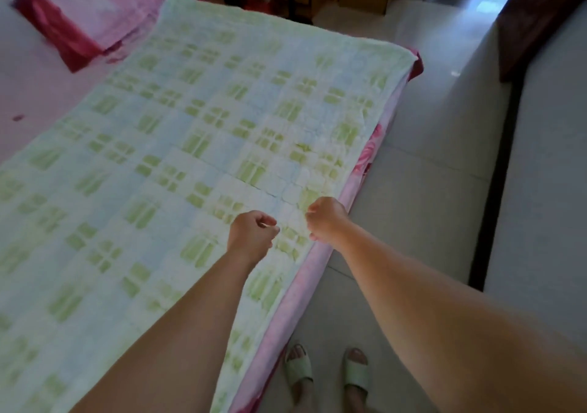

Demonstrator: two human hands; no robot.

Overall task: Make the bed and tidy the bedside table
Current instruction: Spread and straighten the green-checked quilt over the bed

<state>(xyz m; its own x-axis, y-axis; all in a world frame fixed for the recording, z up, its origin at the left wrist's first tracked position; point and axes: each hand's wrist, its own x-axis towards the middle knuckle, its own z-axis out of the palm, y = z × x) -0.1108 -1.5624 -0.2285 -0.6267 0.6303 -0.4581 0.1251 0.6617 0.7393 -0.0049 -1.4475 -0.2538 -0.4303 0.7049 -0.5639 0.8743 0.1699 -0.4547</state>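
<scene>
Step in hand: You are making the bed. A green and blue checked blanket (197, 145) lies spread nearly flat over its right half, and you stand at that side.
Left hand: Your left hand (252, 236) hangs just over the blanket near its edge, fingers curled. Whether it pinches any cloth cannot be told.
Right hand: Your right hand (327, 219) is right at the blanket's edge, also curled. No fold looks lifted, but blur hides the grip.
Next move: Probably a tug or a smoothing pass along this edge, so it runs even with the pink sheet (41, 95) below.
Still to do: The bedside table is not in view, so that part looks untouched.
Around you: A pink pillow (79, 22) with a red border lies at the far left. A tiled floor (413, 190) runs along the bed, and your feet are in pale slippers (298, 368).
In the way: Nothing lies on the blanket.
</scene>
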